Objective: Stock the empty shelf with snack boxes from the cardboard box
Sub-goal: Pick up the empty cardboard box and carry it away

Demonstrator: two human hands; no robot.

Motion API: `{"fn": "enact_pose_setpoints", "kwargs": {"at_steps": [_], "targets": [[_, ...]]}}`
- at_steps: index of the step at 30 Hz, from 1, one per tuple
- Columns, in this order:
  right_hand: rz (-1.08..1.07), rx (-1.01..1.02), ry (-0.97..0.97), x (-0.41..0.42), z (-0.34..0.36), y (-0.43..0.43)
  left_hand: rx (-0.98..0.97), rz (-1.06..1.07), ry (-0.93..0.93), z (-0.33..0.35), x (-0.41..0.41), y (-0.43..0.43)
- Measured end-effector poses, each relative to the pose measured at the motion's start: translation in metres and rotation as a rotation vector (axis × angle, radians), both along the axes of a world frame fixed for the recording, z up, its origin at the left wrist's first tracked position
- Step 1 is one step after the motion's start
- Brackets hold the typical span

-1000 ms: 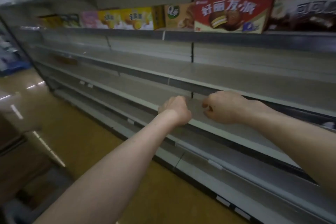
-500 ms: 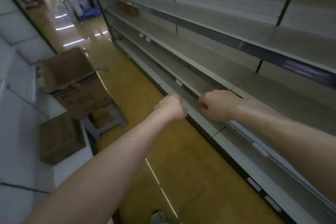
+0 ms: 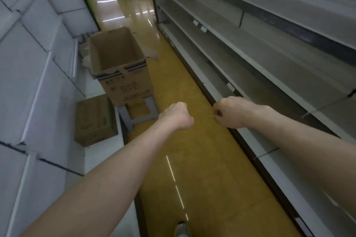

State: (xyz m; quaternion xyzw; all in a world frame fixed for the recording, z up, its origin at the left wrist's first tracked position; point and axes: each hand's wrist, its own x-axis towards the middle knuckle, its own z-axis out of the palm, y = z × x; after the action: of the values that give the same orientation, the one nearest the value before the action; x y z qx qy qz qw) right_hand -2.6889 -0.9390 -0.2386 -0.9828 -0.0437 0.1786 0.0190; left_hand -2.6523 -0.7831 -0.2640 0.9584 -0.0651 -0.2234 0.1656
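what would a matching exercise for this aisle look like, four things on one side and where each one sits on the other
Things
1 open box
2 closed box
3 stool
4 shelves

Places
a along the right side
b on top of the stool
c under the open box
d low at the left, beside the stool

Pairs: 1-b, 2-d, 3-c, 4-a

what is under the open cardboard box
A grey stool: its legs show below the open cardboard box. Its seat is covered by the box.
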Motion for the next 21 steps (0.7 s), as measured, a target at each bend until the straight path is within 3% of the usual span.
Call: {"fn": "enact_pose_setpoints", "kwargs": {"at_steps": [21], "targets": [[0.322, -0.020, 0.088, 0.211, -0.042, 0.128, 0.030, 0.288, 0.117, -0.050, 0.163, 0.136]]}}
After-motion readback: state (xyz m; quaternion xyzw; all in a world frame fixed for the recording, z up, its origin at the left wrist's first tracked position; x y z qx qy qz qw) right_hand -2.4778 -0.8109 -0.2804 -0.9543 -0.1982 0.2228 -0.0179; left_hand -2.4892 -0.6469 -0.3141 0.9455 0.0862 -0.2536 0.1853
